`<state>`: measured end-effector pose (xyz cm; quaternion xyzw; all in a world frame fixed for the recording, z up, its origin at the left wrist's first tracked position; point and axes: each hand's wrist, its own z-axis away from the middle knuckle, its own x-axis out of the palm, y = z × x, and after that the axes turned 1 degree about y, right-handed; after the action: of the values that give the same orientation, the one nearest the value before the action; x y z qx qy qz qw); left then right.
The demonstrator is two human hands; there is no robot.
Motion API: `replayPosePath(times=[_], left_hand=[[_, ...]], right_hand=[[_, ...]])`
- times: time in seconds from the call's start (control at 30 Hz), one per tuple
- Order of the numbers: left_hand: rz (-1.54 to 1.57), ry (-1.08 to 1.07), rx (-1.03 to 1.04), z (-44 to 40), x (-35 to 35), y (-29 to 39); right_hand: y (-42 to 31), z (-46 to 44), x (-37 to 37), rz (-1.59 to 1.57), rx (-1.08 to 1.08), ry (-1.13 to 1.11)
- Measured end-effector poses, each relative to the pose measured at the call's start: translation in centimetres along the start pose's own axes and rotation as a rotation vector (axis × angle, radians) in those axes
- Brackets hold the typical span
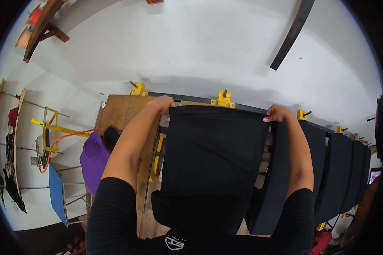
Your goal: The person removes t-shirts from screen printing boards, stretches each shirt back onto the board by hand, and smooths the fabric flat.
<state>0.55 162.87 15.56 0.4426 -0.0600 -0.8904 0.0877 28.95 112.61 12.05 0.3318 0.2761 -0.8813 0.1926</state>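
Observation:
A black cloth (212, 148) hangs stretched between my two hands, its top edge nearly straight. My left hand (162, 104) pinches the upper left corner, with the thumb pointing down along the edge. At the upper right corner my right hand (278, 114) grips the cloth between thumb and fingers. The lower part of the fabric drapes over something near my body, and what lies under it is hidden. Behind the top edge runs a dark metal rail (247, 107) with a yellow bracket (224, 99) on it.
To the right stand several boards covered in black fabric (281, 170), in a row along the rail. A wooden board (132, 106) is on the left, with a purple cloth (93, 159) beside it. Further left are a yellow frame (51, 127) and a blue panel (58, 195).

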Motion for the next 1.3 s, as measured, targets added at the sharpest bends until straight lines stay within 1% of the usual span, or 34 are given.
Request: replayPosePath(times=[0.07, 0.1, 0.13, 0.17, 0.2, 0.27, 0.3, 0.37, 0.4, 0.43, 0.47, 0.5, 0.53, 0.6, 0.63, 0.7, 0.77, 0.8, 0.83, 0.9, 0.93, 1.0, 1.03, 1.1, 1.13, 1.17, 1.2, 1.23, 1.27, 1.3], left_hand=[[0.136, 0.065, -0.089, -1.3, -0.8, -0.8], [0.137, 0.057, -0.087, -2.7, 0.4, -2.3], [0.406, 0.134, -0.122, -5.0, 2.5, -4.7], [0.675, 0.209, -0.158, -5.4, 3.0, -4.7], [0.676, 0.204, -0.158, -5.8, 3.8, -4.3], [0.584, 0.645, -0.541, -6.1, 5.8, -1.7], [0.584, 0.643, -0.541, -6.0, 6.8, -0.4], [0.391, 1.212, -0.382, -5.5, 9.3, 2.1], [0.397, 1.214, -0.388, -4.9, 9.9, 3.2], [0.52, 1.305, -0.337, -3.9, 10.3, 4.6], [0.643, 1.391, -0.284, -2.4, 11.0, 5.8], [0.644, 1.382, -0.29, -0.4, 12.1, 6.8], [0.701, 1.322, -0.317, 2.1, 13.5, 7.9], [0.82, 1.205, -0.342, 7.9, 16.8, 10.7], [0.883, 1.149, -0.341, 11.3, 18.9, 12.5], [0.813, 1.147, -0.379, 16.9, 25.9, 14.9], [0.698, 1.008, -0.473, 23.7, 28.8, 18.9], [0.647, 0.986, -0.476, 26.4, 31.6, 19.9], [0.597, 0.966, -0.476, 28.4, 34.6, 20.4], [0.884, 0.708, -0.583, 32.0, 39.3, 20.9], [0.887, 0.727, -0.568, 32.9, 40.1, 20.9], [0.909, 0.611, -0.482, 34.2, 41.0, 20.5], [0.913, 0.63, -0.469, 34.4, 41.2, 20.4], [0.787, 0.615, -0.508, 35.6, 41.1, 20.3], [0.789, 0.621, -0.503, 36.7, 41.2, 20.4], [0.683, 0.641, -0.502, 37.6, 41.1, 20.5], [0.577, 0.667, -0.501, 38.1, 40.8, 20.1], [0.581, 0.686, -0.498, 38.3, 40.5, 19.5], [0.516, 0.668, -0.458, 38.6, 40.4, 18.9], [0.455, 0.641, -0.421, 39.0, 40.4, 18.7]], right_hand=[[2.1, -1.8, 0.9, -0.388, -0.097, 0.088], [1.9, -2.0, 1.6, -0.393, -0.093, 0.083], [1.3, -2.2, 2.1, -0.464, -0.063, 0.13], [1.5, -2.5, 2.9, -0.535, -0.031, 0.177], [2.0, -3.0, 3.8, -0.537, -0.028, 0.173], [2.6, -4.6, 5.6, -0.493, 0.047, 0.314], [2.6, -5.3, 7.0, -0.494, 0.048, 0.313], [1.2, -5.8, 9.8, -0.995, -0.014, 0.957], [-1.8, -2.9, 9.1, -0.732, 0.165, 1.05], [-3.9, -1.2, 9.5, -0.726, 0.165, 1.042], [-5.6, 0.4, 10.4, -0.662, 0.063, 1.197], [-7.3, 2.1, 11.5, -0.596, -0.039, 1.347], [-9.0, 4.4, 12.8, -0.62, -0.072, 1.319], [-12.2, 9.0, 16.3, -0.525, -0.091, 1.289], [-13.4, 11.2, 18.5, -0.468, -0.059, 1.259], [-14.4, 15.3, 23.6, -0.398, -0.018, 1.238], [-15.6, 18.7, 29.3, -0.373, 0.041, 1.216], [-16.4, 20.7, 31.4, -0.36, 0.087, 1.187], [-16.7, 22.3, 32.9, -0.358, 0.08, 1.203], [-17.1, 25.6, 35.9, -0.443, 0.19, 1.016], [-17.0, 27.1, 37.6, -0.436, 0.184, 1.037], [-16.7, 29.3, 41.2, -0.745, 0.275, 0.923], [-16.3, 30.3, 42.6, -0.738, 0.264, 0.942], [-15.9, 33.0, 46.0, -1.001, 0.49, 0.637], [-16.0, 34.3, 47.9, -1.164, 0.408, 0.669], [-16.1, 35.9, 49.2, -1.16, 0.401, 0.679], [-16.3, 37.0, 50.0, -0.998, 0.316, 0.703], [-16.4, 37.6, 50.5, -0.833, 0.231, 0.723], [-16.5, 37.7, 50.7, -0.822, 0.222, 0.728], [-16.5, 37.7, 50.6, -0.65, 0.333, 0.779]])
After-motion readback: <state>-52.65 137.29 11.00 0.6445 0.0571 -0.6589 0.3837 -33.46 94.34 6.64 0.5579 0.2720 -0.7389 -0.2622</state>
